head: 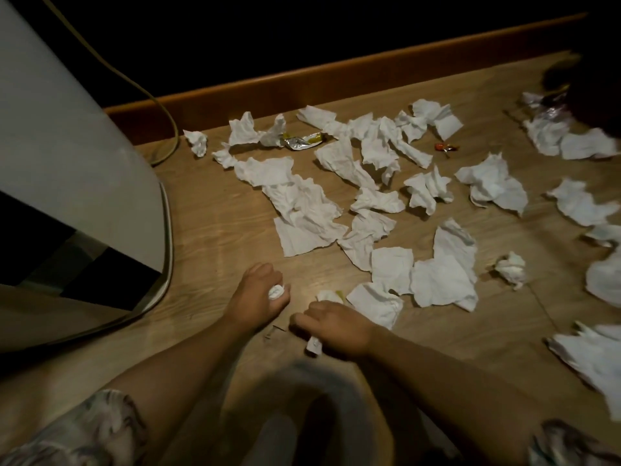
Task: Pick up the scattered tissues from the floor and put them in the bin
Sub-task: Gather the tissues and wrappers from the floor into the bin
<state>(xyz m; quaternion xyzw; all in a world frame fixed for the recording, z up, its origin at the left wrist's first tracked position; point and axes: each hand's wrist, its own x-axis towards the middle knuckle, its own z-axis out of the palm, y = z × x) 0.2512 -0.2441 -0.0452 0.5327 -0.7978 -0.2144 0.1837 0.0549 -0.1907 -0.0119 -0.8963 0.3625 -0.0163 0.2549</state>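
Note:
Several crumpled white tissues (304,210) lie scattered across the wooden floor (208,223), from the middle out to the right edge. My left hand (257,294) is closed around a small balled tissue (276,292) just above the floor. My right hand (331,322) is shut on another tissue scrap (313,345), whose end sticks out below my fist. A blurred round bin rim (312,391) shows at the bottom centre, right under my forearms.
A white appliance (77,169) with a metal base rim stands at the left, a yellow cable (168,129) running behind it. A silver-yellow wrapper (302,141) and an orange candy wrapper (446,148) lie among the tissues. A wooden skirting board (336,75) borders the far side.

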